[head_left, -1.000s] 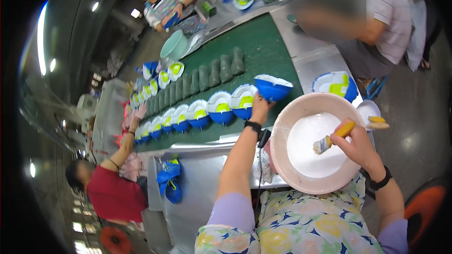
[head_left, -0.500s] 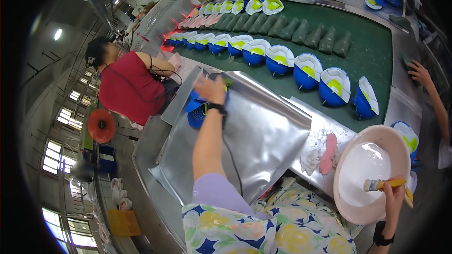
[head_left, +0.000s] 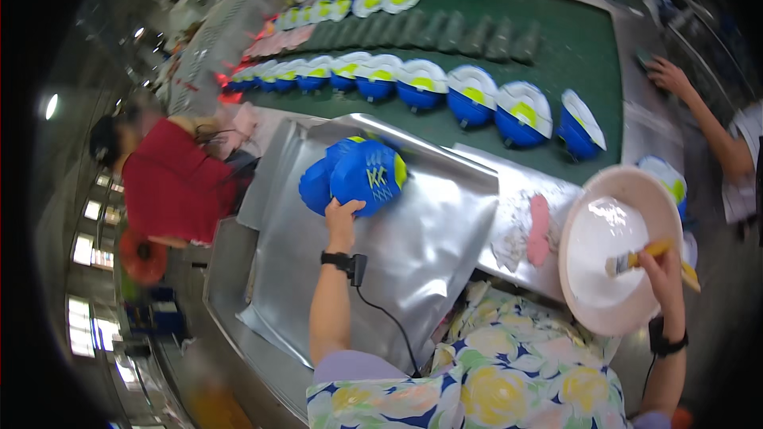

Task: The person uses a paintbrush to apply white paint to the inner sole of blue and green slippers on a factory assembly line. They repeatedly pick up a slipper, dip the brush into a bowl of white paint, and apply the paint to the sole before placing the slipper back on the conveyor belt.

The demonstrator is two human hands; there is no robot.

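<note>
My left hand (head_left: 342,217) grips a blue shoe upper with a yellow-green patch (head_left: 367,176), lifted just above a second blue one (head_left: 316,185) on the metal sheet (head_left: 413,246). My right hand (head_left: 661,267) holds a yellow-handled brush (head_left: 636,259) with its bristles over the white paste inside a pink basin (head_left: 612,248). A row of blue, white and yellow shoe uppers (head_left: 469,95) runs along the green conveyor belt (head_left: 588,48) beyond.
A person in a red top (head_left: 171,183) works at the left of the bench. Another person's hand (head_left: 669,75) rests on the belt's right edge. A pink insole (head_left: 539,229) lies on the bench by the basin. Dark grey shoe lasts (head_left: 461,32) line the belt's far side.
My left hand has taken a blue shoe upper from the pile on the metal sheet and lifted it. The view swung from the basin toward the bench's left side. The brush stays in the basin.
</note>
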